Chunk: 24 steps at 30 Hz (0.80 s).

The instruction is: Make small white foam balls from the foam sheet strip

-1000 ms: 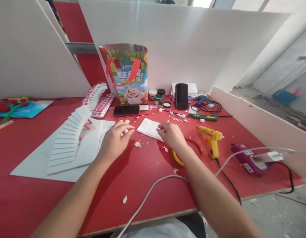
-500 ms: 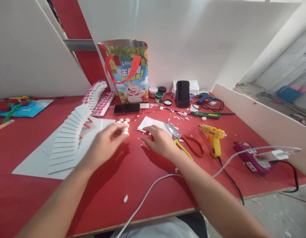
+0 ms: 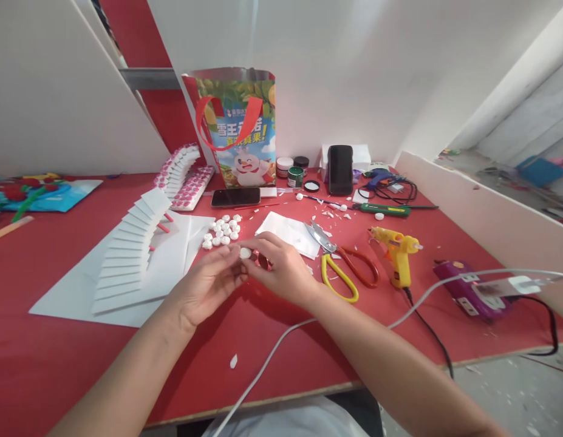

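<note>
A small round white disc (image 3: pixel 245 252) is pinched between the fingertips of my left hand (image 3: pixel 203 282) and my right hand (image 3: pixel 279 267), which meet above the red table. Just behind my left hand lies a cluster of similar white discs (image 3: pixel 224 230). White folded paper (image 3: pixel 288 233) lies beyond my right hand. To its right are open scissors (image 3: pixel 340 261) with one yellow and one red handle. Left of my left hand, a fanned row of white cards (image 3: pixel 124 261) rests on white sheets (image 3: pixel 65 303).
A yellow glue gun (image 3: pixel 397 249) and a purple power block (image 3: pixel 470 291) stand on the right. A white cable (image 3: pixel 267 358) crosses the front. At the back are a printed bag (image 3: pixel 245 133), a flat phone (image 3: pixel 235 197), an upright phone (image 3: pixel 340 170) and paint jars (image 3: pixel 295 176).
My left hand has moved right from the disc cluster, bringing a white disc with it. The right hand has moved left to meet it, and both now pinch the disc.
</note>
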Each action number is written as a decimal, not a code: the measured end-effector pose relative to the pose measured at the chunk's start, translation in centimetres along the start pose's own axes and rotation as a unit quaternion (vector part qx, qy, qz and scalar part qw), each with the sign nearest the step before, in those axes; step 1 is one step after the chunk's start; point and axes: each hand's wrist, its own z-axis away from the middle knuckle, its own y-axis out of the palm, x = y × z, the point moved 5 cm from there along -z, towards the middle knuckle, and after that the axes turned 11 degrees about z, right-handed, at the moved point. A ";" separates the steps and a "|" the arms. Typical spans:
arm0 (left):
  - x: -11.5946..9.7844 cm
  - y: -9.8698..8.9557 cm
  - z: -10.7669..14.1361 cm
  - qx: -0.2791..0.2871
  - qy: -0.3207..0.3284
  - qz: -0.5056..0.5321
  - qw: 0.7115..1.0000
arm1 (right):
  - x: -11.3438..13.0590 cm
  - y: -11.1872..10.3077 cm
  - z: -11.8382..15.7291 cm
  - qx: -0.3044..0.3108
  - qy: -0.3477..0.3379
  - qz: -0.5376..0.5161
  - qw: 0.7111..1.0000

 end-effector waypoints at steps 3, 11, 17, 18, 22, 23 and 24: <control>-3.1 -1.4 0.8 -0.114 0.137 -0.111 0.978 | -1.3 -0.4 -0.1 -0.011 0.051 0.068 0.996; -6.7 0.7 2.6 -0.136 0.309 -0.337 0.879 | -2.0 -0.4 -0.2 -0.016 0.057 0.101 0.993; -3.0 1.9 0.3 -0.080 0.192 -0.281 0.937 | -1.0 0.5 0.2 0.023 0.007 0.108 0.994; -2.9 1.7 0.2 -0.082 0.191 -0.275 0.939 | -1.0 0.5 0.3 0.026 0.004 0.112 0.993; -3.5 -0.5 -0.3 -0.109 0.208 -0.322 0.917 | -1.6 -0.1 0.1 0.042 0.021 0.128 0.991; -3.8 -1.3 -0.4 -0.127 0.223 -0.363 0.896 | -2.1 -0.5 0.0 0.037 0.036 0.132 0.990; -4.0 -2.1 -0.6 -0.141 0.239 -0.413 0.867 | -2.6 -1.1 -0.2 0.025 0.055 0.138 0.989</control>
